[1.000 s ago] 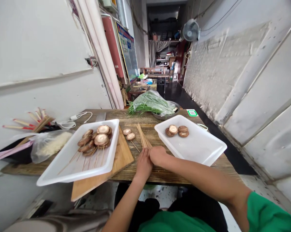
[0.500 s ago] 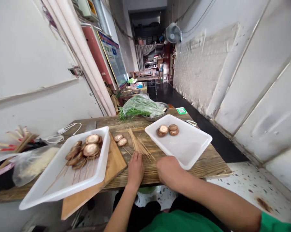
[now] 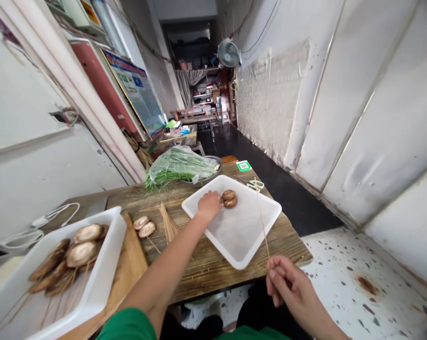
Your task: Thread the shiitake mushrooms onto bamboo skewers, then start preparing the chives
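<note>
In the right-hand white tray, my left hand has its fingers closed over a mushroom that they mostly hide. Two brown mushrooms sit just to its right. My right hand pinches one thin bamboo skewer near its lower end, holding it up in front of the table edge. A bundle of skewers lies on the table beneath my left forearm. Beside the bundle are pale-faced mushrooms, with a skewer sticking out towards me.
The left white tray holds several skewered mushrooms and stands partly on a wooden board. Behind the trays, bagged green vegetables rest on a metal bowl. Scissors and a QR card lie at the far right.
My left hand has left the skewer bundle and reached right into the tray, onto the mushrooms. My right hand has moved right and towards me, and a single skewer now shows in it.
</note>
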The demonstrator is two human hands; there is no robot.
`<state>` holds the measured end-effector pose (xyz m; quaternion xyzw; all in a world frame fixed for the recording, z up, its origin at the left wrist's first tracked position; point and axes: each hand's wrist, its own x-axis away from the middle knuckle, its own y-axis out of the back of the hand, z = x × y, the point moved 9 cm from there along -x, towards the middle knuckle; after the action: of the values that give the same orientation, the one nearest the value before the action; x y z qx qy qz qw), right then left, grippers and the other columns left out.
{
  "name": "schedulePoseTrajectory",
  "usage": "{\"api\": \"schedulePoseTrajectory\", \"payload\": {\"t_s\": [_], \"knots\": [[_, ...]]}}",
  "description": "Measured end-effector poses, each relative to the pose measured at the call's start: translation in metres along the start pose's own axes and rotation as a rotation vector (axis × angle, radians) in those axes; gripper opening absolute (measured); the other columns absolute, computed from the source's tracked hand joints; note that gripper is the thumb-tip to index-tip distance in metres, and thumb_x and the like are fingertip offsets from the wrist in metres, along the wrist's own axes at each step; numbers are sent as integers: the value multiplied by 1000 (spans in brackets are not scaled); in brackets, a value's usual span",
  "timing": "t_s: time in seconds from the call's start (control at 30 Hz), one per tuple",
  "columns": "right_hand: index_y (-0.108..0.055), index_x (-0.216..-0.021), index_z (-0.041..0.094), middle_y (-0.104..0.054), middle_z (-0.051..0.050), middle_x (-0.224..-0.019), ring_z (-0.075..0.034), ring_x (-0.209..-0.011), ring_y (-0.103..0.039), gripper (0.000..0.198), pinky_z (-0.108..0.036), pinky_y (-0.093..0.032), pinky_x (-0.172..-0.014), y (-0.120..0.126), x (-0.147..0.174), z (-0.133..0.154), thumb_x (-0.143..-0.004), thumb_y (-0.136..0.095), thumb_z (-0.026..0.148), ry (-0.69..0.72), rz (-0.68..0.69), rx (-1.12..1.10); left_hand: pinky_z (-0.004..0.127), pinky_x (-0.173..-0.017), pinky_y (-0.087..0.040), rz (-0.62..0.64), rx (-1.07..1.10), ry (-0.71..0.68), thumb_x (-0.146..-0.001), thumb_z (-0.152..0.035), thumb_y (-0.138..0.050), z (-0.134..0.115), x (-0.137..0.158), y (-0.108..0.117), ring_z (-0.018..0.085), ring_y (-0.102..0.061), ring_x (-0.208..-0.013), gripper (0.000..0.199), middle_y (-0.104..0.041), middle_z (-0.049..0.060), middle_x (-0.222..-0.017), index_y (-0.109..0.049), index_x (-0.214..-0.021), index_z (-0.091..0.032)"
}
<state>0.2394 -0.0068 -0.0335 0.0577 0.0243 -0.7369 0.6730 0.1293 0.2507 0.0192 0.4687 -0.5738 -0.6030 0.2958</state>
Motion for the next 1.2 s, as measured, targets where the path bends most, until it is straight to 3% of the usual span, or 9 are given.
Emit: {"api": "schedulePoseTrajectory", "payload": {"t_s": [0.27, 0.4, 0.5, 0.7, 0.83, 0.9, 1.0, 1.1, 1.2], "knots": [[-42, -85, 19, -51, 6, -53, -7, -39, -42, 31, -17, -31, -39, -3, -8, -30, -89, -37, 49, -79, 93, -54, 46, -85, -44, 154, 189, 183, -83, -31, -53, 10, -30, -30, 23, -52, -103, 32, -53, 10, -116, -54, -111, -15], [-41, -92, 20, -51, 7, -53, -8, -38, -43, 27, -17, -30, -39, -7, -8, -28, -90, -35, 46, -76, 90, -48, 43, -83, -46, 219, 490, 272, -83, -30, -53, 22, -35, -29, 22, -54, -100, 31, -54, 9, -114, -54, -110, -15], [-44, -87, 21, -55, 3, -59, -11, -49, -51, 22, -21, -39, -47, -6, -6, -13, -92, -34, 39, 34, 46, 63, 41, -80, -48, 272, 806, 325, -83, -31, -53, 28, -25, -18, 21, -56, -96, 30, -57, 8, -110, -55, -107, -15], [-60, -87, 22, -63, -6, -83, -20, -78, -61, 15, -29, -48, -68, 1, 12, 27, -87, -46, 27, 411, -160, 427, 44, -81, -48, 273, 1582, 288, -75, -17, -44, 34, 51, 26, 23, -61, -93, 31, -65, 14, -99, -56, -103, -10], [-66, -92, 26, -70, -5, -85, -25, -81, -64, 16, -35, -49, -78, -2, 19, 35, -81, -56, 30, 512, -233, 538, 45, -90, -43, 180, 1943, 236, -76, -20, -42, 41, 128, 40, 24, -58, -102, 38, -64, 15, -107, -54, -110, -8], [-67, -94, 27, -71, -4, -83, -24, -78, -66, 17, -35, -51, -76, -7, 16, 35, -80, -58, 32, 484, -217, 492, 43, -95, -40, 206, 2217, 274, -78, -17, -46, 41, 163, 36, 23, -57, -104, 33, -64, 15, -106, -55, -108, -5], [-68, -95, 25, -72, -4, -83, -23, -77, -68, 21, -31, -55, -72, -19, 4, 37, -79, -58, 35, 382, -137, 357, 41, -95, -41, 199, 2400, 399, -81, -13, -50, 49, 202, 26, 23, -59, -101, 27, -66, 17, -103, -57, -105, -3], [-69, -94, 21, -73, -7, -87, -23, -77, -69, 25, -30, -56, -69, -45, -18, 35, -77, -61, 38, 235, 21, 216, 35, -90, -45, 85, 2490, 529, -82, -16, -53, 66, 223, 19, 22, -60, -99, 26, -67, 15, -99, -57, -104, -3], [-68, -90, 18, -73, -8, -84, -22, -74, -69, 27, -31, -57, -70, -63, -46, 37, -72, -69, 36, 116, 3, -56, 30, -85, -48, -34, 2557, 614, -80, -14, -55, 79, 232, 13, 20, -61, -97, 25, -68, 13, -96, -57, -104, -5]]}}
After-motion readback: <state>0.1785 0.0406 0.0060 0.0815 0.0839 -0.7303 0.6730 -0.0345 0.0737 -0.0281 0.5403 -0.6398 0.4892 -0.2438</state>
